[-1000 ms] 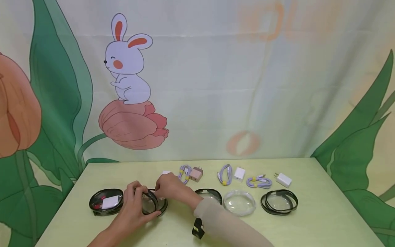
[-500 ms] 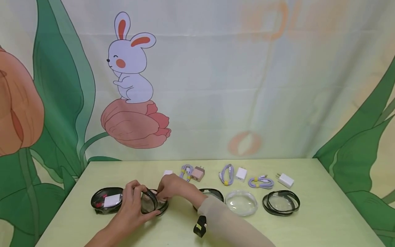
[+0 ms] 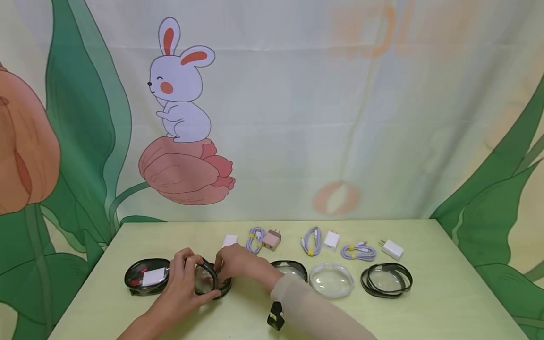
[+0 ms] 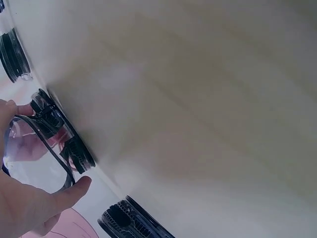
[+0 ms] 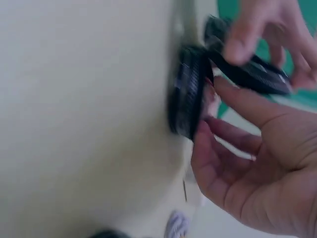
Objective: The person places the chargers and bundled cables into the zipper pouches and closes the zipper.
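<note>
The case stands on the desk, left of centre and between the two hands, its lid held up at a steep angle. It is round and low, with a clear window and a glossy black rim; something pinkish shows inside it in the left wrist view, too blurred to name.

The left hand grips it, fingers bent over the lid and thumb spread down to the near edge. The right hand reaches into the opening with bent fingers; whether they pinch anything I cannot tell.

The likeliest trouble is the lid: it looks thin and springy, so a slackening left grip might let it flop onto the right fingers. Whatever lies inside could also catch on those fingers and be dragged out, or end up trapped in the rim. A hard push might slide the case, since it looks light.

Just left of the left hand sits a second case with a white charger inside. To the right are a clear-rimmed case and a double-ringed case. Farther back lie purple cables and a pink charger
</note>
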Demonstrator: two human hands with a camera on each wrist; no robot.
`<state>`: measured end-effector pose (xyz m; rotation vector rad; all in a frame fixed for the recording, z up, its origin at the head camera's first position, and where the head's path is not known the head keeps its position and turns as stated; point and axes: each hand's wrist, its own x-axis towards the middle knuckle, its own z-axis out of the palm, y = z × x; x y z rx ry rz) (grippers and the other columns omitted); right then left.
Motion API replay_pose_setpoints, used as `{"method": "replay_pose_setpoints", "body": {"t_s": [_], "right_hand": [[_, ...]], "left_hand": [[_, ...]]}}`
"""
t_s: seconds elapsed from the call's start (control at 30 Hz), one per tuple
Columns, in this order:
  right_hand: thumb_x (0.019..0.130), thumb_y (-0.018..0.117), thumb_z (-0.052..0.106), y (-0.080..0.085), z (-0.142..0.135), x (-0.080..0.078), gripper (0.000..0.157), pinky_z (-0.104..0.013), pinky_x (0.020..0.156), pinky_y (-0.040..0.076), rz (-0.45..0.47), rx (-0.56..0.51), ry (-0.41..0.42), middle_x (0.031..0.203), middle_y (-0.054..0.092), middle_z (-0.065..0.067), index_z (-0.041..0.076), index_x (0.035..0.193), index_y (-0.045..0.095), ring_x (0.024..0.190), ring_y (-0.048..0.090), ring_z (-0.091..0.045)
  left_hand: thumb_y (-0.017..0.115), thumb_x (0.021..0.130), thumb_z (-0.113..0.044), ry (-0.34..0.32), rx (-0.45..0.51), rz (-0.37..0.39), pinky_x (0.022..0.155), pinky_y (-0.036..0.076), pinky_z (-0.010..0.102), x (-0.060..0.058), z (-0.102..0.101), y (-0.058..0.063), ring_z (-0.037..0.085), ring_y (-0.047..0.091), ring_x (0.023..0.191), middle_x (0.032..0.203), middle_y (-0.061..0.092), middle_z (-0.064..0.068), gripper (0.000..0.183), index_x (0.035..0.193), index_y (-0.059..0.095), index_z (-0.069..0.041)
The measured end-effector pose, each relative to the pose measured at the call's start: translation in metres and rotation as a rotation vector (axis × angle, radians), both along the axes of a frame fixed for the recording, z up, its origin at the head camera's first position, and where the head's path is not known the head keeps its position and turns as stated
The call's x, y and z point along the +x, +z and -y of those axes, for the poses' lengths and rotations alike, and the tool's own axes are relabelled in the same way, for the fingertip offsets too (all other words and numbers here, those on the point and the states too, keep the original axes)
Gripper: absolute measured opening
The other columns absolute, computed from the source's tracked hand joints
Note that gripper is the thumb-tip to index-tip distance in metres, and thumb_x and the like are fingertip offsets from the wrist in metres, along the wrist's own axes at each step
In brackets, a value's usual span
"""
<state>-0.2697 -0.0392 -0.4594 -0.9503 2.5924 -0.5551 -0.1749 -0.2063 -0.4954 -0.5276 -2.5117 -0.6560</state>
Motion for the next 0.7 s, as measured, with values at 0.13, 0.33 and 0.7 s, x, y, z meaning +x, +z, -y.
{"method": "replay_pose_setpoints", "body": {"t_s": [0.13, 0.33, 0.7], "right_hand": [[0.089, 0.08, 0.023, 0.005, -0.011, -0.023, 0.028, -0.015, 0.072, 0.049, -0.003, -0.057, 0.126, 0.1, 0.074, 0.003, 0.012, 0.115, 0.075, 0.085, 0.064, -0.002], [0.094, 0.075, 0.028, 0.003, -0.031, -0.059, 0.052, -0.02, 0.097, 0.049, -0.093, -0.144, 0.179, 0.136, 0.065, 0.001, 0.015, 0.142, 0.061, 0.122, 0.063, -0.012], [0.091, 0.078, 0.026, -0.008, -0.041, -0.092, 0.062, -0.032, 0.116, 0.036, -0.036, -0.019, 0.165, 0.151, 0.05, 0.013, 0.026, 0.148, 0.055, 0.143, 0.042, -0.012]], "left_hand": [[0.099, 0.062, -0.03, 0.012, 0.0, 0.03, 0.087, 0.042, 0.053, 0.001, 0.001, 0.001, 0.035, 0.033, 0.11, 0.12, 0.03, 0.014, 0.08, 0.113, 0.041, -0.009], [0.096, 0.068, -0.031, 0.037, 0.007, 0.121, 0.089, 0.045, 0.055, 0.002, 0.002, 0.003, 0.035, 0.033, 0.114, 0.125, 0.03, 0.013, 0.077, 0.117, 0.041, -0.012], [0.095, 0.069, -0.032, 0.039, 0.008, 0.149, 0.091, 0.045, 0.056, 0.0, 0.001, 0.002, 0.037, 0.034, 0.116, 0.126, 0.031, 0.013, 0.075, 0.118, 0.042, -0.012]]}}
